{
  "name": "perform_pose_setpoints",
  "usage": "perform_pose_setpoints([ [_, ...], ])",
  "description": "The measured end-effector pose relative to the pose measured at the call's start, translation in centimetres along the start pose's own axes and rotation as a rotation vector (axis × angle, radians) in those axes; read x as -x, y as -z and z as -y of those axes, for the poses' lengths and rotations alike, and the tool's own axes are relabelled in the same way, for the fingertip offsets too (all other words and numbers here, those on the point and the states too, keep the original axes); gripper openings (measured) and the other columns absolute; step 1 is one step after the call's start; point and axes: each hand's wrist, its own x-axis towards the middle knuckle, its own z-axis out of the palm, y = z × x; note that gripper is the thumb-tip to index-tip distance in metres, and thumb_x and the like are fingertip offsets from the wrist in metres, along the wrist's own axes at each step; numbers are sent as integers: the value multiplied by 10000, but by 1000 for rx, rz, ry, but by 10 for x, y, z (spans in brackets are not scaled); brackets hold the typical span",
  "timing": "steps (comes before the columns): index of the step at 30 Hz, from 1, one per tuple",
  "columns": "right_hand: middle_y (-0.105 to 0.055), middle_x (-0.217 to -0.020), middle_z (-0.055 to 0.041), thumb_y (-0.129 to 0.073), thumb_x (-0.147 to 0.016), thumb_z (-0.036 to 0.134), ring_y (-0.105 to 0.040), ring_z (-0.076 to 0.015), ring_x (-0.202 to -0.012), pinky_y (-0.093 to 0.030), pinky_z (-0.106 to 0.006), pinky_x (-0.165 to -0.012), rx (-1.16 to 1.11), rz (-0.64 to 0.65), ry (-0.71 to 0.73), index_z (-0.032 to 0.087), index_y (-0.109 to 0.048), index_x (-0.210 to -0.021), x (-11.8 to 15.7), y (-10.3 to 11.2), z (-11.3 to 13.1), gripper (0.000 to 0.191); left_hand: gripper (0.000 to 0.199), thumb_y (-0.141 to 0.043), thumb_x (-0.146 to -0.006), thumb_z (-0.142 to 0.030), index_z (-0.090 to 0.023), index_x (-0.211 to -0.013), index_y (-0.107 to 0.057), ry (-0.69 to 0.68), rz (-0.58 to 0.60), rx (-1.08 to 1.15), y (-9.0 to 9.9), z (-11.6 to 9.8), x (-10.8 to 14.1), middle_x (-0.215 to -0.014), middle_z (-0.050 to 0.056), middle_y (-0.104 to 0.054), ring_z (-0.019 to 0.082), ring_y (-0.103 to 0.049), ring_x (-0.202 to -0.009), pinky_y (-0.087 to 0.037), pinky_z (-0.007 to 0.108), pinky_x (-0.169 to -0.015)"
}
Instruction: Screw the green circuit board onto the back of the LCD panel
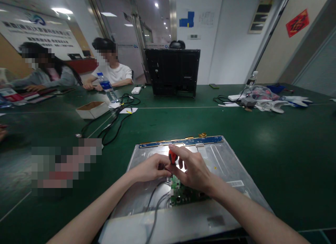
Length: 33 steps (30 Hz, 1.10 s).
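Note:
A red and black screwdriver (172, 156) stands handle up, with the fingers of my right hand (195, 168) closed around its handle. Its tip is hidden behind my fingers. My left hand (151, 167) is pinched close beside the screwdriver's lower end; what its fingertips hold cannot be made out. Below both hands lies a green circuit board (181, 197), partly covered by my right hand. The board sits on the flat metal back of a display panel (231, 168). Grey and black cables (155, 216) run from the board's left side toward me. A blue circuit strip (183, 142) lines the panel's far edge.
A black monitor housing (173, 72) stands across the green table (278, 149). Black cables (118, 123), a white box (93, 110) and a water bottle (107, 87) are at left. Gloves (273, 105) and a plastic bag (258, 93) lie at right. Two people sit at far left.

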Motion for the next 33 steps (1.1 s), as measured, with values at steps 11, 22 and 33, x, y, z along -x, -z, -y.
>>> perform_pose_setpoints([
  [11,-635,-942,-48,-467,-858,112,-520,-102,-556,-445,-223,-451,-27,7,-26,241,-175,-1470,0,1,3,690,146,-641,-766,-202,-140,-640,-601,-61,43,-32,2,-4,0,-643,-25,-558,116,-499,-604,-389,209,-578],
  [22,-624,-918,-28,-511,-888,170,-518,-97,-557,-424,-215,-437,-10,-8,-37,269,-197,-1461,2,-2,0,660,49,-629,-786,-186,-141,-789,-647,-71,25,-38,0,3,1,-748,-3,-621,153,-567,-704,-443,240,-660],
  [33,-654,-934,-55,-480,-845,115,-547,-110,-555,-438,-225,-432,-55,5,-26,222,-185,-1476,0,3,4,705,131,-638,-763,-175,-141,-641,-609,-75,17,-23,0,-4,1,-671,-19,-582,124,-514,-635,-416,223,-620],
])
